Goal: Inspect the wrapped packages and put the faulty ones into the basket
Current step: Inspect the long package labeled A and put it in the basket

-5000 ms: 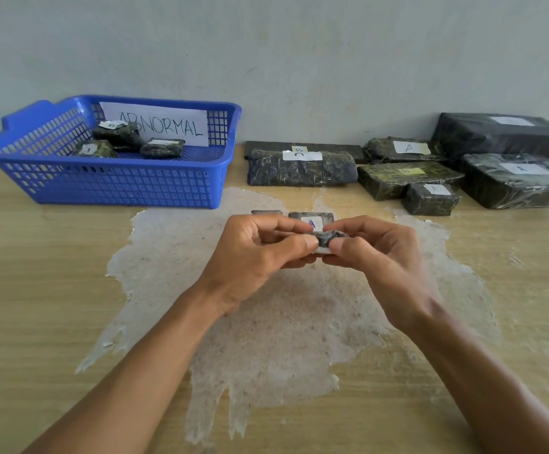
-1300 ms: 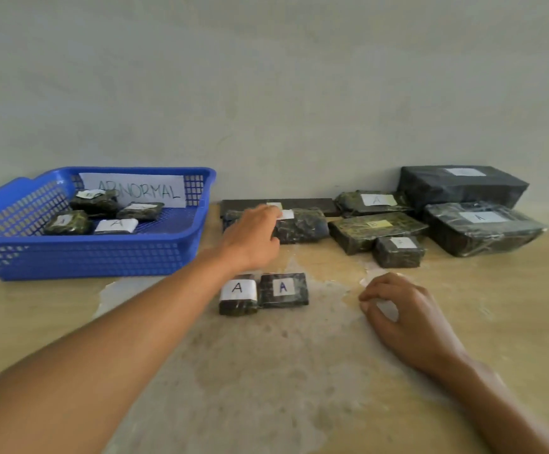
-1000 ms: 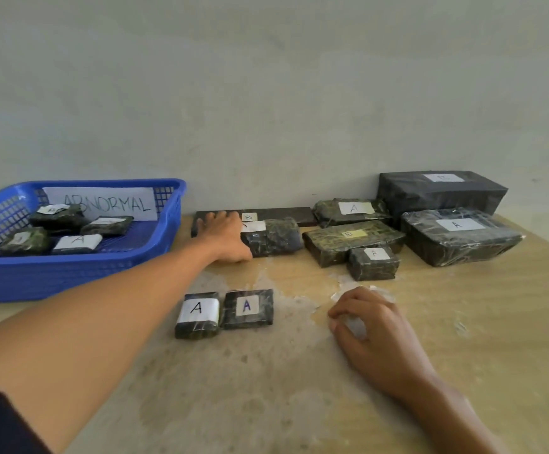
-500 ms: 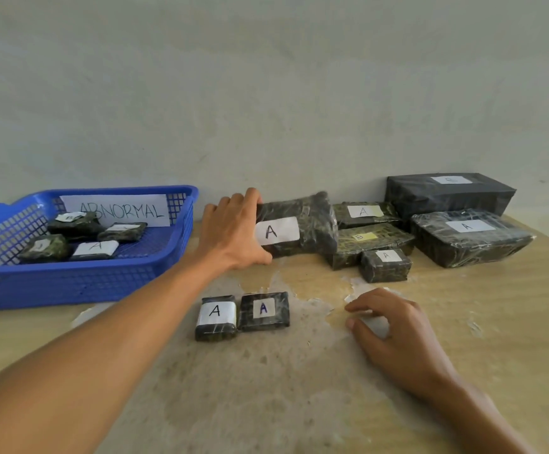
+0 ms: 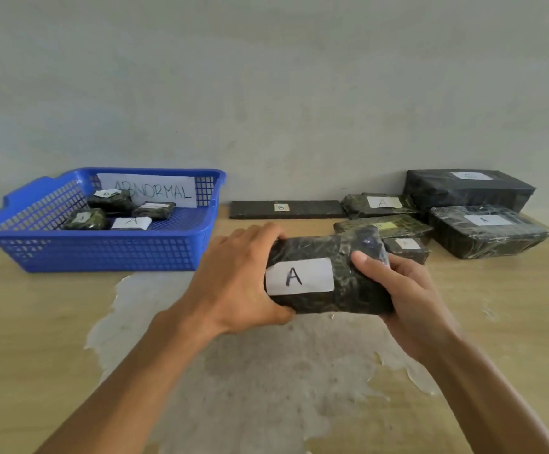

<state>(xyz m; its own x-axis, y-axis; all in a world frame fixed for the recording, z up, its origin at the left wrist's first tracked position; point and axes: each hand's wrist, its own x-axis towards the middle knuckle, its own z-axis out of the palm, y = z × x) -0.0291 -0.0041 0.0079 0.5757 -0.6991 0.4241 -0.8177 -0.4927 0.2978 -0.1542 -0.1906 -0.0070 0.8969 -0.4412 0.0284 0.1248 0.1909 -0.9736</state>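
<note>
A dark wrapped package [image 5: 348,283] with a white label marked A is held above the table at centre. My left hand [image 5: 234,283] grips its left end and my right hand [image 5: 404,290] grips its right end. The blue basket [image 5: 109,253] with an ABNORMAL sign stands at the back left and holds several small wrapped packages [image 5: 109,201]. The two small A packages seen earlier are hidden behind my hands.
More dark packages lie at the back right: a flat strip [image 5: 286,209] marked B, a package [image 5: 381,204] marked A, a flat one [image 5: 391,226], a small one [image 5: 407,249] and two large ones [image 5: 486,231], [image 5: 466,188]. A worn pale patch [image 5: 266,371] covers the wooden table.
My left hand lifted the package marked A from the back row and brought it toward me. My right hand left the table and took hold of its right end.
</note>
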